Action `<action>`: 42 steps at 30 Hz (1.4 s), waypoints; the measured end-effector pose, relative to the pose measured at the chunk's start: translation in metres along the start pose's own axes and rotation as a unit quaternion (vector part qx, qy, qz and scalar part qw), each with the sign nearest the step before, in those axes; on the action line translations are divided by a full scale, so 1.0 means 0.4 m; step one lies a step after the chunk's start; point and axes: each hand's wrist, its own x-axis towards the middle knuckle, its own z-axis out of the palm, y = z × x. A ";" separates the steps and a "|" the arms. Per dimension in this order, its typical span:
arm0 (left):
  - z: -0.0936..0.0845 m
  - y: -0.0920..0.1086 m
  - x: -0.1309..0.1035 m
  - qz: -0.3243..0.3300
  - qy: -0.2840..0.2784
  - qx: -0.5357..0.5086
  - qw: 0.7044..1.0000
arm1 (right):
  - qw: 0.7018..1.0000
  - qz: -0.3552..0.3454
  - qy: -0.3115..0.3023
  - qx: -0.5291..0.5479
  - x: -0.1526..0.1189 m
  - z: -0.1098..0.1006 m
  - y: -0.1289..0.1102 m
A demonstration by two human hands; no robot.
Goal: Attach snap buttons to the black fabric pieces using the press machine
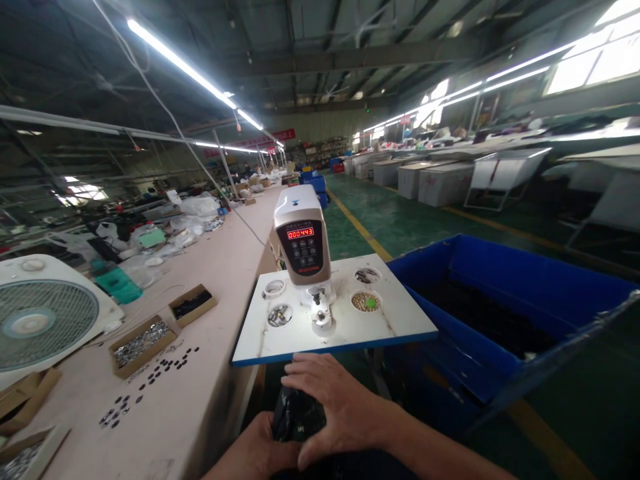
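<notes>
A dark, glossy bundle [299, 415] is held low at the bottom centre, in front of the white machine table; it looks like black fabric or plastic, and I cannot make out which. My left hand [257, 448] grips its lower left side, thumb pressed against it. Curved over its top and right side is my right hand [345, 403], fingers bent and thumb near the left thumb. Just beyond stands a button-press machine [301, 247] with a red number display. Its press point [321, 313] sits above the tabletop [300, 343], apart from both hands.
Round wells hold small metal parts [280, 315] and brass-coloured pieces [361, 302]. On the left bench are a fan [45, 320], a box of metal snaps [143, 343] and scattered dark discs [167, 367]. A blue bin [480, 373] with dark material stands at right.
</notes>
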 end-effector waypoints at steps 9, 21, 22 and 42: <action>-0.033 0.099 0.089 0.071 -0.172 0.073 0.980 | 0.981 0.168 -0.090 0.018 -0.005 -0.013 0.043; -0.032 0.183 0.266 0.084 -0.171 0.076 0.979 | 0.919 0.306 -0.010 0.246 0.022 -0.087 0.159; -0.032 0.191 0.286 0.079 -0.169 0.069 0.980 | 0.924 0.310 0.000 0.226 0.031 -0.093 0.175; -0.055 0.309 0.522 0.107 -0.063 0.096 0.988 | 0.947 0.295 0.118 -0.048 0.227 -0.170 0.380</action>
